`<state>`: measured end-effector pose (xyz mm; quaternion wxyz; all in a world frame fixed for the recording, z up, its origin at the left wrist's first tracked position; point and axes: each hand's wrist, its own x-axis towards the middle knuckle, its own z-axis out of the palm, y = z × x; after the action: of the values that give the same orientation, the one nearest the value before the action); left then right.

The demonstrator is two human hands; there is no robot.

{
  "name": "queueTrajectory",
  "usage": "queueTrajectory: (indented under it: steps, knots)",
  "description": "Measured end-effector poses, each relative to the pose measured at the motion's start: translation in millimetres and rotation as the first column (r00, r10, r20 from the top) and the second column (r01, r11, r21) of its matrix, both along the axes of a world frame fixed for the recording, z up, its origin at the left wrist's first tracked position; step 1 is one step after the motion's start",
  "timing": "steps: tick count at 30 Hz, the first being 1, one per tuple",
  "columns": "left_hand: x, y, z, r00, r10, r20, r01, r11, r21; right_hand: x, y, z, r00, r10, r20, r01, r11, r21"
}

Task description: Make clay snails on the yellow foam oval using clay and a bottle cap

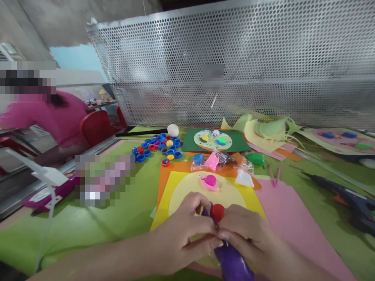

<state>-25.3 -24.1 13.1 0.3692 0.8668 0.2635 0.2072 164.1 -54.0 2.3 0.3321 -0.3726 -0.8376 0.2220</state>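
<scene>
My left hand and my right hand meet over the cream paper circle. Their fingers pinch together at the upper end of a purple bag, which looks like packed modelling clay. The fingertips partly hide the pinched spot. Just beyond them a red bottle cap shows, with a purple strip beside it, partly behind my left fingers. Farther up the circle lies a pink clay snail with a pink cap for its shell.
Clear packets of blue, pink and white clay lie beyond the yellow sheet. Several bottle caps are heaped at left. A glue gun rests at right. A perforated metal panel stands behind. Another person sits at far left.
</scene>
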Motion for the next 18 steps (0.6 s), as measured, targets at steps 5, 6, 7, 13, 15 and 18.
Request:
queueTrajectory:
  steps: [5, 6, 7, 13, 15, 18]
  knots:
    - [-5.2, 6.4, -0.4, 0.981, 0.172, 0.087, -0.175, 0.984, 0.023, 44.7, 24.6, 8.3, 0.901, -0.434, -0.006, 0.433, 0.896, 0.097]
    - [-5.2, 7.7, -0.1, 0.972, 0.218, 0.084, -0.222, 0.974, 0.048, 59.6, 32.8, 7.5, 0.821, -0.569, 0.047, 0.561, 0.819, 0.122]
    - [-4.9, 8.7, 0.1, 0.964, 0.255, 0.072, -0.260, 0.963, 0.070, 74.9, 41.2, 5.6, 0.737, -0.661, 0.138, 0.642, 0.750, 0.162]
    - [-2.7, 10.3, -3.3, 0.964, 0.266, 0.022, -0.266, 0.953, 0.142, 130.3, 71.6, -14.6, 0.511, -0.817, 0.266, 0.775, 0.572, 0.269]
    - [-2.8, 10.2, -4.8, 0.966, 0.258, 0.029, -0.259, 0.953, 0.159, 126.1, 71.9, -17.8, 0.407, -0.874, 0.263, 0.805, 0.480, 0.349]
    - [-2.4, 10.3, -6.8, 0.970, 0.244, 0.021, -0.244, 0.957, 0.156, 104.9, 70.9, -21.2, 0.359, -0.889, 0.283, 0.775, 0.453, 0.441]
